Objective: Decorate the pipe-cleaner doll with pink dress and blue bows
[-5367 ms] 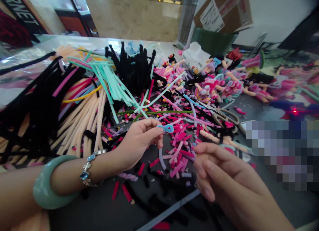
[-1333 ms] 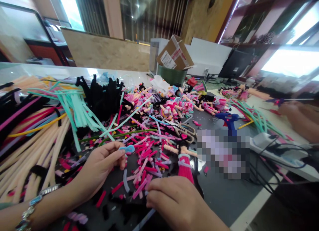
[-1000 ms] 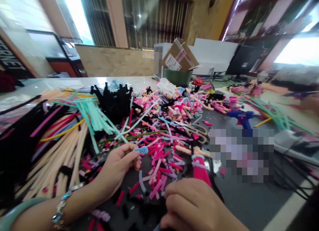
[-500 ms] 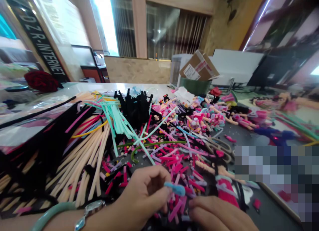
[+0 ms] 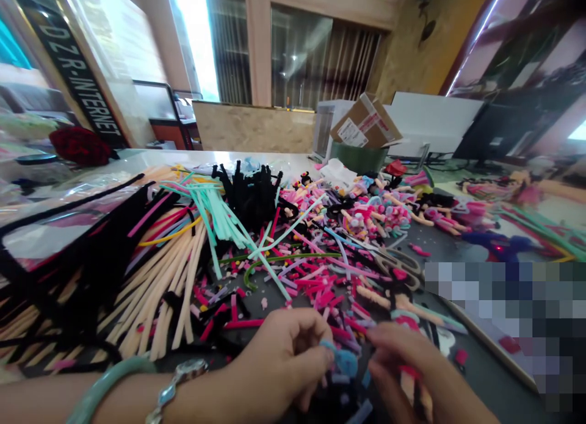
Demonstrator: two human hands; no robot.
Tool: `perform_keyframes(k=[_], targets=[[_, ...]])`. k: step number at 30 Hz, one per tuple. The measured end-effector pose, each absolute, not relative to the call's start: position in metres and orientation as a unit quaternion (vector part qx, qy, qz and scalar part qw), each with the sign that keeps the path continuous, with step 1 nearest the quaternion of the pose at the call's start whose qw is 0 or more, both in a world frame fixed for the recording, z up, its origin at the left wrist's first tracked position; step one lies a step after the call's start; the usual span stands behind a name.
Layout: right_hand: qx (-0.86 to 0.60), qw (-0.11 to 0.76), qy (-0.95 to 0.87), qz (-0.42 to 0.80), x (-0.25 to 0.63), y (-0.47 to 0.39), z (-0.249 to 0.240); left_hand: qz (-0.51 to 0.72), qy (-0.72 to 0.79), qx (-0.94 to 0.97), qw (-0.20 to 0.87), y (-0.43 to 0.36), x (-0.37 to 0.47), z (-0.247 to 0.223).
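My left hand (image 5: pixel 293 357) is closed in a pinch on a small light-blue piece of pipe cleaner (image 5: pixel 347 363), bent into a loop. To its right, my right hand (image 5: pixel 412 363) has its fingers bent and apart, close to the blue piece but with a gap between them. I see nothing held in it. Below both hands lie cut pink and purple pipe cleaner bits (image 5: pixel 315 283). A pipe cleaner doll (image 5: pixel 405 317) with a pink dress lies just beyond my right hand, partly covered by it.
Long beige pipe cleaners (image 5: pixel 160 290), mint ones (image 5: pixel 224 216) and black ones (image 5: pixel 91 253) lie at left. Finished dolls (image 5: pixel 375 210) are heaped at the back. Scissors (image 5: pixel 398 262) and a blue glue gun (image 5: pixel 497 246) lie at right. A cardboard box (image 5: pixel 364 122) stands behind.
My left hand has shifted slightly right with the blue piece, which now shows as a wider loop. My right hand has risen, its fingers lifting and parting beside the piece.
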State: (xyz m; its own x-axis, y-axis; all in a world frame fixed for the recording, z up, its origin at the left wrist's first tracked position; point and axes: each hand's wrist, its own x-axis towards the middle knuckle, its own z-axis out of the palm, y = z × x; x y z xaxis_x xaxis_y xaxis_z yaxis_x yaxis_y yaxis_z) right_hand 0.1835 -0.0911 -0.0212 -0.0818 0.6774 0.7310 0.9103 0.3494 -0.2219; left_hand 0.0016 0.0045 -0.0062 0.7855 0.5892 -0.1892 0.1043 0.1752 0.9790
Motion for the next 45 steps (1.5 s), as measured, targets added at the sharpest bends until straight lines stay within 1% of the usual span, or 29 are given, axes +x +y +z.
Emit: perform_keyframes(k=[2, 3, 8, 18, 23, 28, 33, 37, 41, 45], targets=[[-0.573, 0.438, -0.680, -0.126, 0.175, -0.093, -0.017, 0.186, 0.285, 0.617, 0.709, 0.003, 0.005, -0.005], [-0.569, 0.446, -0.681, -0.116, 0.172, -0.094, -0.015, 0.192, 0.290, 0.620, 0.703, 0.002, 0.007, -0.004], [-0.556, 0.426, -0.711, -0.063, 0.169, -0.094, -0.012, 0.184, 0.284, 0.639, 0.691, 0.002, 0.011, 0.000], [-0.535, 0.453, -0.713, -0.014, 0.162, -0.092, -0.010, 0.195, 0.261, 0.683, 0.654, 0.002, 0.007, -0.010], [-0.527, 0.451, -0.720, -0.004, 0.161, -0.090, -0.011, 0.214, 0.237, 0.735, 0.598, 0.001, 0.003, -0.012], [-0.525, 0.444, -0.726, 0.011, 0.161, -0.092, -0.009, 0.234, 0.205, 0.800, 0.512, 0.001, -0.001, -0.008], [-0.516, 0.431, -0.740, -0.019, 0.162, -0.093, -0.008, 0.237, 0.196, 0.828, 0.469, 0.001, -0.003, -0.009], [-0.511, 0.431, -0.739, -0.088, 0.164, -0.093, -0.011, 0.247, 0.201, 0.809, 0.494, 0.001, -0.004, -0.015], [-0.505, 0.433, -0.739, -0.109, 0.163, -0.090, -0.014, 0.256, 0.194, 0.792, 0.518, 0.001, -0.005, -0.018], [-0.492, 0.437, -0.746, -0.106, 0.162, -0.089, -0.016, 0.231, 0.184, 0.831, 0.471, 0.001, -0.006, -0.016]])
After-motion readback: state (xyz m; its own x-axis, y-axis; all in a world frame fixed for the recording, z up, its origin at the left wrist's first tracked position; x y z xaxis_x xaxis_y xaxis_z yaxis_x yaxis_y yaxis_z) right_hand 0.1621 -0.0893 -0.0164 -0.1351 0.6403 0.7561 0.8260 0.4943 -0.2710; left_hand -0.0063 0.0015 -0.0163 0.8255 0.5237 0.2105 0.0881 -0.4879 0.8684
